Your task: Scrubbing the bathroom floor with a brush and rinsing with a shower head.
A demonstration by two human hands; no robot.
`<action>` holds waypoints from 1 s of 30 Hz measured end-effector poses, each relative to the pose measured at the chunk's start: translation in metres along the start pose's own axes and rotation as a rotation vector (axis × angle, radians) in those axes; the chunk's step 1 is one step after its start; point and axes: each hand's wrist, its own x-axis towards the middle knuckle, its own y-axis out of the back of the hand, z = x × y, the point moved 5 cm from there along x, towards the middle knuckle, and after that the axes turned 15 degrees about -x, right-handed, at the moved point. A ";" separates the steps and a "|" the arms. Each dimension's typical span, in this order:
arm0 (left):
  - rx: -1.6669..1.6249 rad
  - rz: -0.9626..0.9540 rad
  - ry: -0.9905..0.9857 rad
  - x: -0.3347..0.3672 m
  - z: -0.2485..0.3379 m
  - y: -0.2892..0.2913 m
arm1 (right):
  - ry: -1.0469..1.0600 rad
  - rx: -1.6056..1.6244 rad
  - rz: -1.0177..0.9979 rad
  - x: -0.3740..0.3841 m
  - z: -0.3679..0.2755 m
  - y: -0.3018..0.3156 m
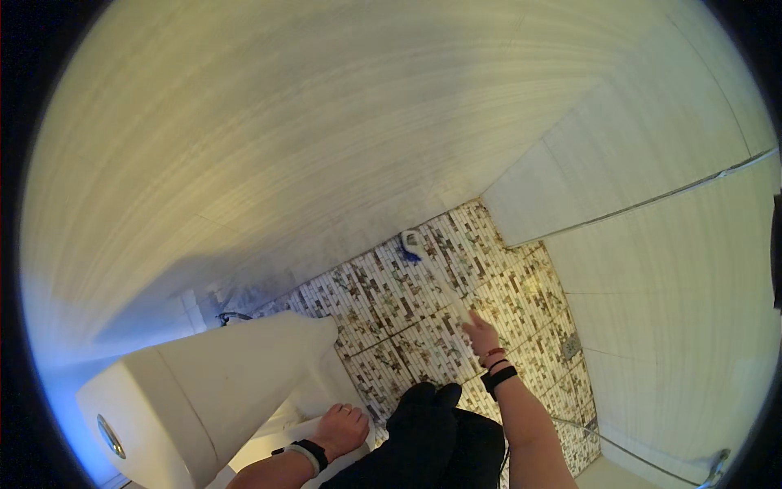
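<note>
R hand: (481, 332) closed round near end of a long white brush handle (444, 281), fingers wrapped, grip narrow & firm.
Brush head: (411, 242) white w/ blue bristles, far end of handle, well away from grip, up & to the left of it; sits on mosaic floor right where floor meets wall.
Handle: runs straight from grip out to head, slanting up-left.
L hand: (340, 429) palm down, fingers curled over rim of white toilet (244, 367); holds nothing, just bears on it. Below & left of the R grip, well apart.
Wrists: black band on each, R also w/ thin red bands.
Floor: mosaic tile (391, 310), small mixed strips, under grip & brush.
Wall: pale striped tile (285, 147) beyond brush head; lighter big tiles (652, 269) to right of grip.
Knee: dark trousers (432, 432) between the two arms, just below grip.
</note>
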 end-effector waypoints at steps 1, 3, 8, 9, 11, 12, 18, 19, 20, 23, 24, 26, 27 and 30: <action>-0.012 -0.008 0.007 0.004 0.001 -0.001 | 0.061 -0.099 0.087 0.010 0.008 0.015; -0.003 -0.034 0.025 0.002 0.000 -0.002 | 0.025 -0.010 0.153 0.017 0.003 0.031; -0.017 -0.033 0.023 0.004 -0.001 -0.006 | -0.118 0.070 0.207 0.042 -0.003 0.055; -0.014 -0.046 0.032 0.004 0.000 -0.006 | -0.099 0.035 0.191 0.043 -0.007 0.049; -0.011 -0.060 0.048 0.001 -0.001 -0.004 | -0.014 -0.085 0.153 0.030 -0.033 0.034; -0.009 -0.061 0.031 0.005 0.001 -0.004 | 0.036 -0.162 0.155 0.036 -0.026 0.028; -0.003 -0.077 0.037 0.004 0.002 -0.002 | 0.155 -0.331 -0.029 -0.009 -0.026 -0.044; 0.001 -0.072 0.033 0.004 0.002 -0.001 | 0.155 -0.332 -0.029 -0.021 -0.029 -0.044; 0.002 -0.072 0.034 0.004 0.002 0.001 | 0.215 -0.416 -0.073 -0.032 -0.034 -0.048; 0.005 -0.078 0.040 0.003 0.002 0.003 | 0.275 -0.465 -0.109 -0.045 -0.039 -0.047; -0.006 -0.039 0.029 0.003 0.003 0.004 | 0.274 -0.430 -0.097 -0.047 -0.039 -0.042; -0.021 0.002 0.008 0.008 0.005 0.003 | 0.344 -0.535 0.007 -0.016 -0.011 -0.027; -0.028 0.007 0.013 0.007 0.003 0.001 | 0.389 -0.580 0.044 -0.009 -0.006 -0.024; -0.029 0.015 0.022 0.003 0.001 0.002 | 0.164 -0.241 0.079 0.008 0.003 -0.001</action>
